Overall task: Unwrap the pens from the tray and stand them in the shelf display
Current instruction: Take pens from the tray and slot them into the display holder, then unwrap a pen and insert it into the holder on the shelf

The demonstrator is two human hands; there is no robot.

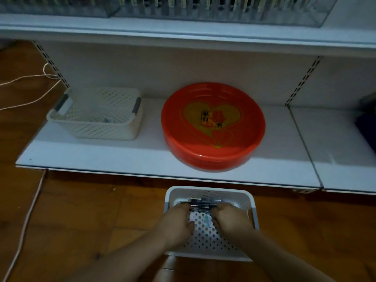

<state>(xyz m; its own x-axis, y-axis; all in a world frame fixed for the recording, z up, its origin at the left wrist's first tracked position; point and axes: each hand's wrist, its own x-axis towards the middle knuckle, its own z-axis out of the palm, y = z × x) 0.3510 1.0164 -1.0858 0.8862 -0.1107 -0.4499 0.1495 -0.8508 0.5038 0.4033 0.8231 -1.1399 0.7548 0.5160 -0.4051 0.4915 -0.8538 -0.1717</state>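
Observation:
A white perforated tray (251, 202) sits on the wooden floor below the shelf. A bundle of dark pens (201, 203) lies across its far end. My left hand (176, 222) grips the bundle's left end and my right hand (230, 217) grips its right end, both inside the tray. The fingertips are hidden among the pens. A small scrap of clear wrapping (206, 220) lies on the tray floor between my hands. The pen display (203, 7) with upright dividers stands on the upper shelf at the top edge.
On the lower white shelf (101, 157) stand a round red basin (213, 127) with yellow hearts and a cream perforated basket (97, 112) to its left. White cords (26, 218) run over the floor at the left. A dark object (366, 123) sits at the far right.

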